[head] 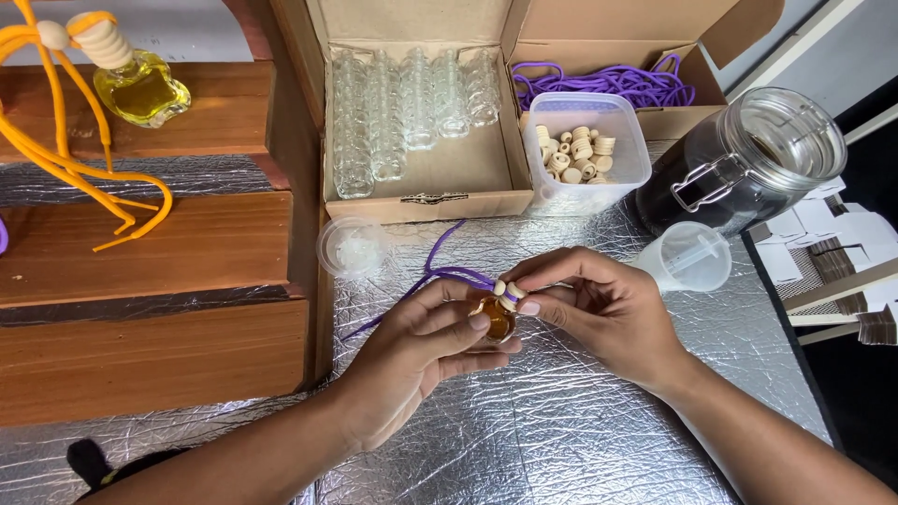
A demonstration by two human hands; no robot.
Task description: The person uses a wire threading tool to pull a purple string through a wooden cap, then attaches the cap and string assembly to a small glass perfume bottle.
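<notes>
My left hand (421,351) holds a small glass bottle (496,321) with amber liquid, over the silver foil surface (561,430). My right hand (599,304) pinches the pale wooden cap (508,295) at the bottle's top. A purple cord (430,276) runs from the cap away to the left, trailing over the foil. Both hands meet at the bottle in the middle of the view.
A cardboard box (421,192) of empty glass bottles (402,112) stands behind, beside a clear tub of wooden caps (580,154), purple cords (608,84) and a dark glass jar (739,164). A small funnel-like cup (687,257), a round lid (351,248), wooden steps (140,243) and a finished yellow bottle (140,89) on an orange cord are nearby.
</notes>
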